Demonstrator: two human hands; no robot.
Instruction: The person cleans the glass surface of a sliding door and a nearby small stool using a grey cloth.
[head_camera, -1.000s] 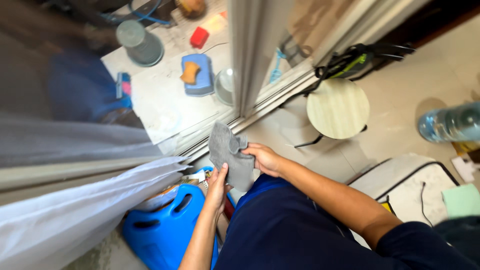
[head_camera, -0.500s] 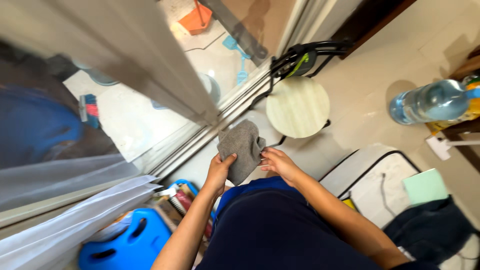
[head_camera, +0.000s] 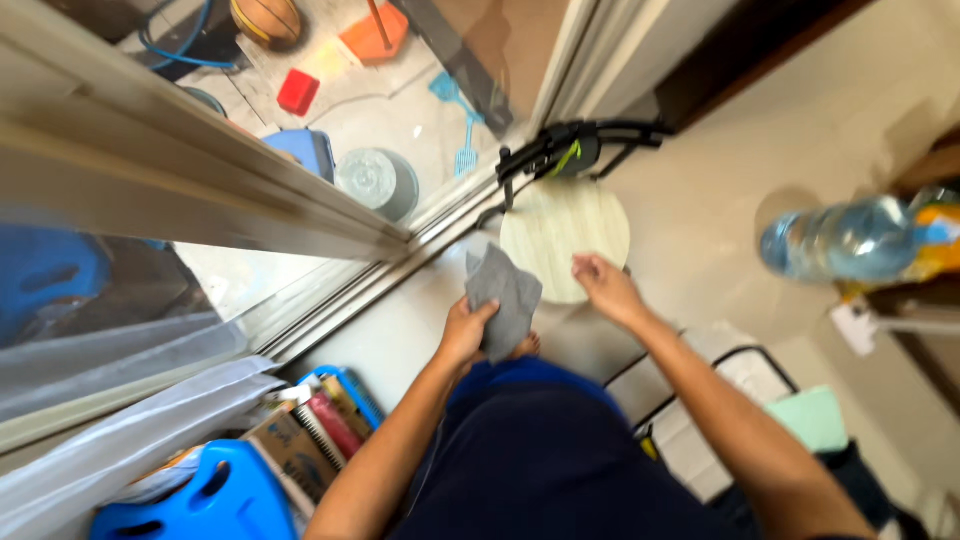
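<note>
Cloth (head_camera: 503, 297) gripped in left hand (head_camera: 465, 333), right hand (head_camera: 603, 286) open over round stool (head_camera: 563, 237).

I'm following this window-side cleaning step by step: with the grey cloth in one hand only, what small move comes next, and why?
Probably raise the left hand to press the grey cloth against the sliding glass door. The cloth hangs gripped in that hand alone, close beside the glass, while the right hand is free over the round stool.

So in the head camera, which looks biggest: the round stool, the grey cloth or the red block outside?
Largest to smallest, as they look:
1. Round stool
2. Grey cloth, held in the left hand
3. Red block
The block lies farther off, so its true size is unsure.
</note>
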